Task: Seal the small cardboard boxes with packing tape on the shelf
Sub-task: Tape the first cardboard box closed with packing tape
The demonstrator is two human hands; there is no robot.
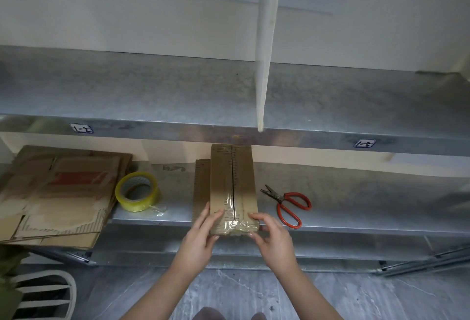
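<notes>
Upper shelf: a bare metal shelf (178,96) juts out above the work area, with a white post (264,65) standing at its front edge directly over the far end of the box.
Left side: a heap of flattened cartons (63,192) lies on the lower shelf (356,192) and overhangs its front lip; a roll of clear tape (137,191) sits on its side just beside them, a loose tail trailing toward the edge.
Right side: red-handled scissors (290,205) lie near the box but apart from it, blades slightly parted and pointing away.
Beside the box: a flat cardboard strip (202,187) lies along its left flank.
Floor: part of a white chair (50,291) shows at lower left.
Box: a long, narrow cardboard box (232,180) lies lengthwise on the lower shelf between tape and scissors, its near end jutting past the front lip; crinkled clear tape covers the near part of the centre seam and wraps over the end.
Left hand: the left hand (201,235) grips the near left corner, fingers laid on top.
Right hand: the right hand (274,235) grips the near right corner, fingers curled over the top edge, thumb against the taped end.
</notes>
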